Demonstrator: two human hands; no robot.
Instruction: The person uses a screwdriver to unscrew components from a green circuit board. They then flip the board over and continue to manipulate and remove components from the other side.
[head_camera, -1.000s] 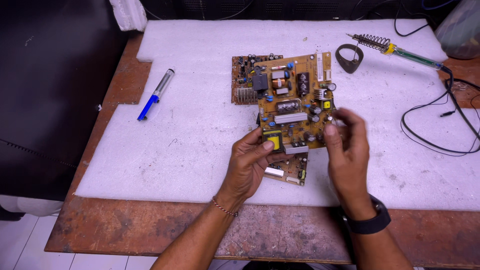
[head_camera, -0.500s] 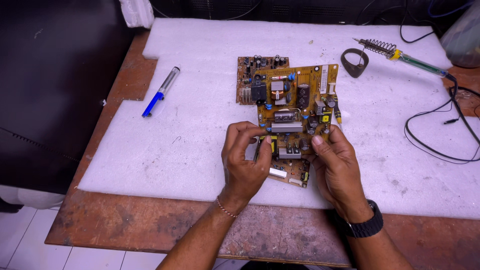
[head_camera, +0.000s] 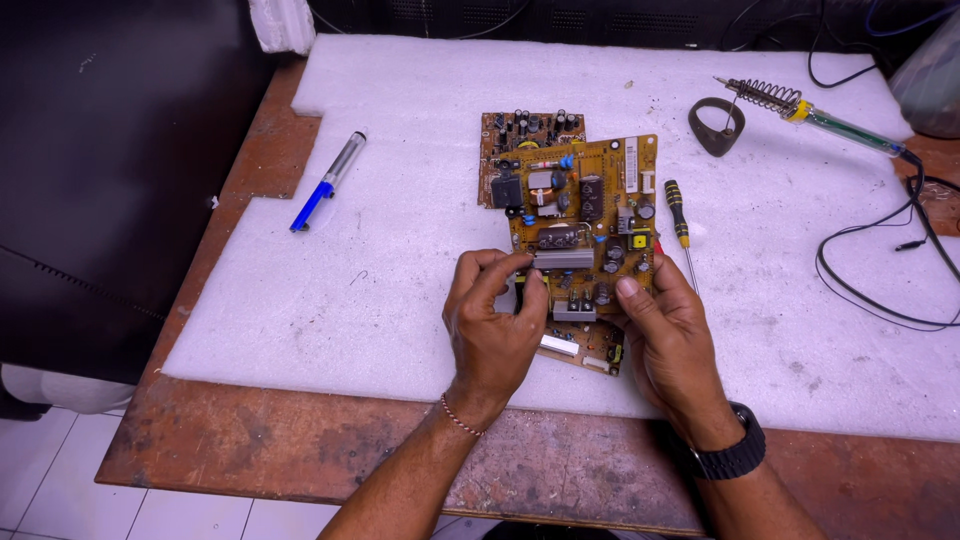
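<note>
1. Both hands are on the yellow circuit board (head_camera: 585, 225), which sits near the middle of the white foam mat (head_camera: 400, 290), tilted a bit and lifted at the near end by the hands.
2. Left hand (head_camera: 492, 330) has its fingers curled in, thumb and fingertips pinching the near left edge of the board right by the grey heatsink strip. There's a thin beaded bracelet on that wrist.
3. Right hand (head_camera: 672, 335) grips the near right corner, thumb pressed on top among the small capacitors, the other fingers tucked underneath so I can't tell how they sit. Black watch on that wrist.
4. A second, browner board (head_camera: 525, 135) lies flat under the far left corner of the yellow one, and another piece of board (head_camera: 585, 345) pokes out under the hands at the near edge.
5. A small screwdriver (head_camera: 680, 220) with a black and yellow handle lies just beside the board's right edge, touching the mat.
6. Off to the left, well apart, a blue and silver pen-like tool (head_camera: 328, 182).
7. Far right there's a soldering iron (head_camera: 835, 125) in its coil stand (head_camera: 760, 95), a black loop-shaped piece (head_camera: 716, 127) near it, and black cables (head_camera: 880, 270) trailing over the mat.
8. The mat rests on a worn brown wooden table (head_camera: 260, 455).
</note>
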